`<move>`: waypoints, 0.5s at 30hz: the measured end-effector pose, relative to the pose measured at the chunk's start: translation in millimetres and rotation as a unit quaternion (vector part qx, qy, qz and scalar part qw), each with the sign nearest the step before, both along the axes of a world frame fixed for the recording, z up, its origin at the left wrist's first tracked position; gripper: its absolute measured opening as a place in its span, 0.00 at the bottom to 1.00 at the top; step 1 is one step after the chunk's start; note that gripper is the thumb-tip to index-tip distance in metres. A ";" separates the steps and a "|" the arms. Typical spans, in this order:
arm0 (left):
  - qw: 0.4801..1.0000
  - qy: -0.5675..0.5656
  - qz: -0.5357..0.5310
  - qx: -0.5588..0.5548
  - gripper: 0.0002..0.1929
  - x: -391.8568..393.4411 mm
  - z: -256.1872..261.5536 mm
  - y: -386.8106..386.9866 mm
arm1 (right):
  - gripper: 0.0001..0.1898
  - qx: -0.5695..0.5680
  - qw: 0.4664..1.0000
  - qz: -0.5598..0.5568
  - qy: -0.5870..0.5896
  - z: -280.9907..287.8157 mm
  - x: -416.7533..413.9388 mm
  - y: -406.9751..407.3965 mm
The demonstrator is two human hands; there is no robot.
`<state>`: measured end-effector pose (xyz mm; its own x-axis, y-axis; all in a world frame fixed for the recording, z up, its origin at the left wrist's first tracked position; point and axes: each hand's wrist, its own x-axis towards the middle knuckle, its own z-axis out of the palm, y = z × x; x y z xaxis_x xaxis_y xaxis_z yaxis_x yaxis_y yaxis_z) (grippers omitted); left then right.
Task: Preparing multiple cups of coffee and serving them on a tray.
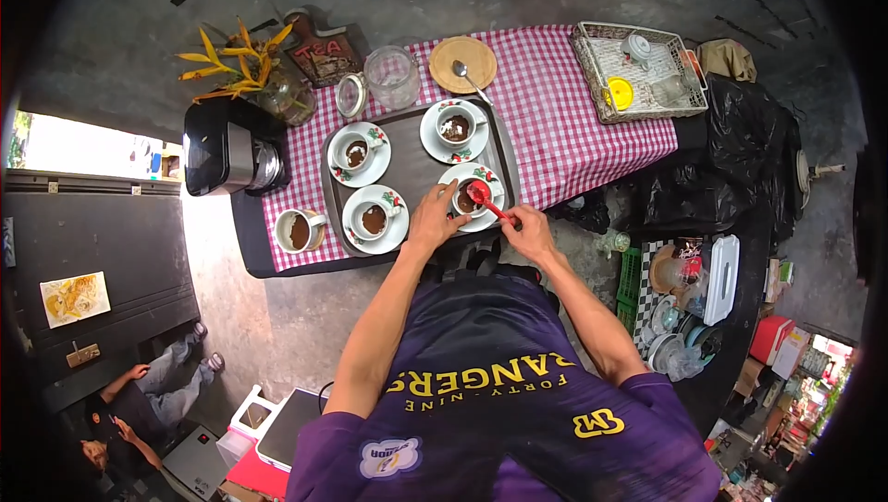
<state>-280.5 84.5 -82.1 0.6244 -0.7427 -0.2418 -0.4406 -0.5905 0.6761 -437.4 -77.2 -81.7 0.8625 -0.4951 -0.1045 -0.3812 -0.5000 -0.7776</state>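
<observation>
My right hand (531, 230) grips the handle of a red plastic spoon (494, 205), its bowl inside the near-right cup (463, 196). Around that cup's left rim rest the fingers of my left hand (438, 219). Brown powder lies in this cup, which stands on a floral saucer (479, 170). Three more cups on saucers share the dark tray (409, 148): a far-right cup (456, 122), a far-left cup (355, 151) and a near-left cup (373, 217). Each holds brown powder. Left of the tray, a larger mug (298, 231) also contains brown powder.
Behind the tray are a glass jar (392, 77), its lid (352, 94) and a metal spoon (472, 79) on a round wooden board (444, 58). A coffee maker (236, 148) stands left; a wicker basket (638, 72) sits right. Another person (132, 419) sits at lower left.
</observation>
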 end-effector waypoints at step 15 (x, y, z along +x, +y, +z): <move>0.998 0.018 0.008 0.062 0.38 -5.4 1.3 -4.0 | 0.07 -0.084 0.996 0.009 -0.038 4.2 -6.1 2.2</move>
<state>-285.9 80.5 -80.8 0.6261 -0.6948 -0.3539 -0.4071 -0.6784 0.6116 -443.5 -75.0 -77.6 0.8740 -0.4839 0.0438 -0.3145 -0.6321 -0.7082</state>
